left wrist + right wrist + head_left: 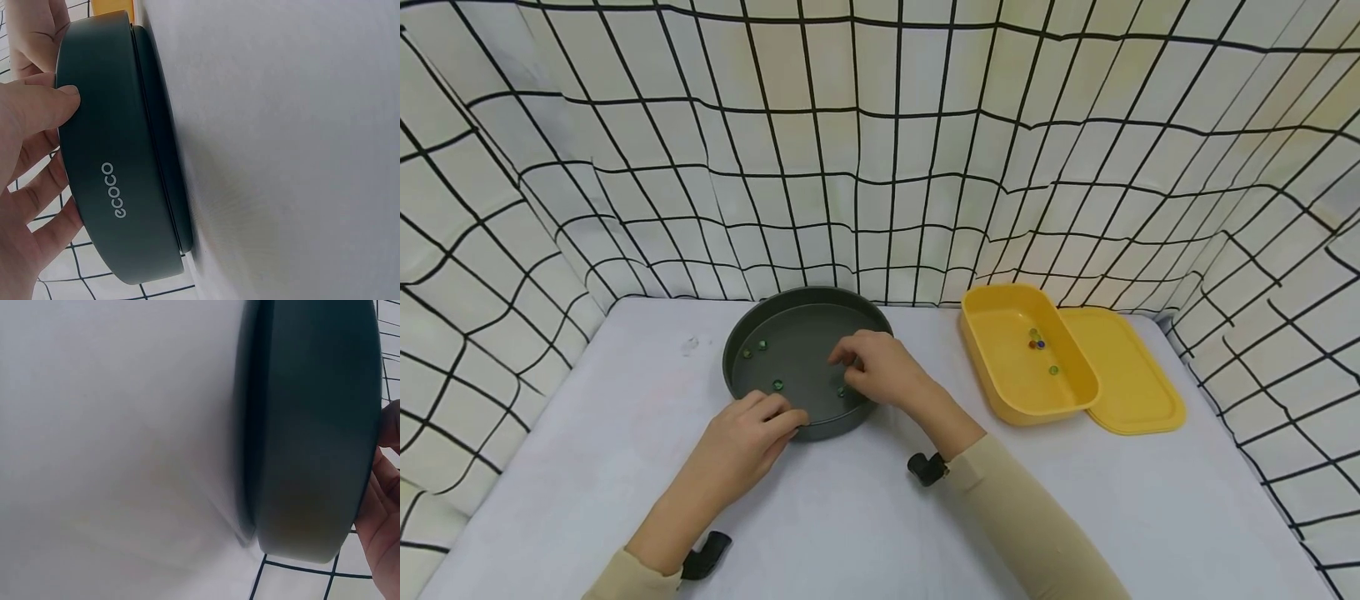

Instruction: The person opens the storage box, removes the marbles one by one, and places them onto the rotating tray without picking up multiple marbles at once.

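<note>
A dark green round tray (pixel 805 321) holds several small green beads (pixel 778 384). My left hand (pixel 748 437) grips its near left rim; in the left wrist view the thumb (pixel 59 103) presses the outer wall beside the "ecoco" lettering, and the other fingers go over the edge. Above the tray's right part hovers my right hand (pixel 880 367), its fingers bent and apart from the thumb, with no bead visible between them. One green bead (pixel 841 392) lies just below that thumb. In the right wrist view the tray wall hides most of the right hand (pixel 381 519).
To the right stands a yellow box (pixel 992 379) with several coloured beads (pixel 1037 342) inside. Its flat yellow lid (pixel 1138 379) lies beside it, partly under the box's edge. A black grid net (pixel 880 142) over white cloth surrounds the white table (pixel 865 533).
</note>
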The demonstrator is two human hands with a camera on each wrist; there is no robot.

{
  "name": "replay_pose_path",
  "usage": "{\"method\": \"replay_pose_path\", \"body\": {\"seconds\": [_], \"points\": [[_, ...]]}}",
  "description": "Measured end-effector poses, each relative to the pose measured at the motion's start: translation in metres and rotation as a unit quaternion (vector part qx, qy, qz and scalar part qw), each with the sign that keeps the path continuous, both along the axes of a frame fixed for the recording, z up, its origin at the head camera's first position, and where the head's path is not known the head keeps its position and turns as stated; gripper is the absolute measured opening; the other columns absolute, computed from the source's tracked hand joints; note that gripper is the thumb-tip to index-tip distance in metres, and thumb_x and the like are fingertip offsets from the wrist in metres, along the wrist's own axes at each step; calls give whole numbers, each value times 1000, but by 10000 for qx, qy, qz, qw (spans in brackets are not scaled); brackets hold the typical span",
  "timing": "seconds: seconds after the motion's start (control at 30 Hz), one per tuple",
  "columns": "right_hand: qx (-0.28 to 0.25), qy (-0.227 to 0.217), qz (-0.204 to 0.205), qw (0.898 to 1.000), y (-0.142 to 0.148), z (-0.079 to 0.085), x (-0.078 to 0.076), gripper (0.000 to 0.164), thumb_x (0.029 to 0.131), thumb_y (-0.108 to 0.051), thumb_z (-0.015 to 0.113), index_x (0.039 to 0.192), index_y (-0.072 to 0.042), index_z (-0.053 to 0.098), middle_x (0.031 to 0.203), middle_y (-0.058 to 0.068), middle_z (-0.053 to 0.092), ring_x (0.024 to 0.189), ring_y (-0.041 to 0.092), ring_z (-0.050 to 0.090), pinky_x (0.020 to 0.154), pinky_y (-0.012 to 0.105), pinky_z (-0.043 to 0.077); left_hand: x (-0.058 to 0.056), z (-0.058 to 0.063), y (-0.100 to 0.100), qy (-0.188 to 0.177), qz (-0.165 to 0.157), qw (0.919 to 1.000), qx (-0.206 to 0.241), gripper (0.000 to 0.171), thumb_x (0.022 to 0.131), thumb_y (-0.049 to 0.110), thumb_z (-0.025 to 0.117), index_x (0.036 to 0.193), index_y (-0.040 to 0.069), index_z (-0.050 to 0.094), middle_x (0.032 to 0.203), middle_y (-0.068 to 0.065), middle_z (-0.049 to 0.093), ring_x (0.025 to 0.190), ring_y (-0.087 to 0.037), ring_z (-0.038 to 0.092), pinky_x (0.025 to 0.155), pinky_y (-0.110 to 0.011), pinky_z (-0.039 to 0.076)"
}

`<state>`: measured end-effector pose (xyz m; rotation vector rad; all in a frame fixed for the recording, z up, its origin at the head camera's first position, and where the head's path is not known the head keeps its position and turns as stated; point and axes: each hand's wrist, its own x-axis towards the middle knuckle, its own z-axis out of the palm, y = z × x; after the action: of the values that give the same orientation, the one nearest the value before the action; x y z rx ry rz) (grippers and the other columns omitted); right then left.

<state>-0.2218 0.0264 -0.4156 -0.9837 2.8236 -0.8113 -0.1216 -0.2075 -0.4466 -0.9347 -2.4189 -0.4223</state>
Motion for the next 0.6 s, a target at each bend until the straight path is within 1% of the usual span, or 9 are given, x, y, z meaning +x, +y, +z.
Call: {"method": "replay_pose_path", "body": {"seconds": [0.13, 0.27, 0.4, 0.6], "points": [[-113, -79, -24, 9999, 5, 3, 0, 29, 88, -2, 62, 111, -16, 72, 104, 1, 69, 87, 9, 60, 72, 22, 51, -1, 0, 0, 2, -33, 10000, 47, 34, 75, 2, 84, 100, 22, 73, 92, 8, 64, 83, -13, 57, 68, -31, 54], [-286, -135, -7, 9995, 10, 6, -1, 29, 88, 0, 62, 111, -12, 72, 106, 5, 70, 90, 12, 61, 75, 23, 52, -1, 0, 1, 19, -52, 10000, 69, 34, 75, 2, 84, 100, 22, 73, 92, 7, 65, 83, -13, 57, 68, -31, 53], [-380, -165, -39, 9991, 15, 8, -1, 28, 87, 0, 62, 111, -11, 72, 106, 5, 70, 91, 11, 61, 78, 24, 53, -1, 1, 1, 46, -58, 9999, 77, 34, 75, 3, 84, 100, 22, 73, 93, 8, 65, 83, -13, 58, 68, -32, 54], [-418, -225, -56, 9989, 17, 7, -1, 26, 88, 0, 63, 110, -10, 72, 103, 6, 71, 87, 11, 61, 75, 23, 53, -1, 0, 1, 58, -101, 9999, 114, 34, 75, 2, 84, 100, 22, 73, 92, 8, 65, 83, -14, 57, 68, -32, 54]]}}
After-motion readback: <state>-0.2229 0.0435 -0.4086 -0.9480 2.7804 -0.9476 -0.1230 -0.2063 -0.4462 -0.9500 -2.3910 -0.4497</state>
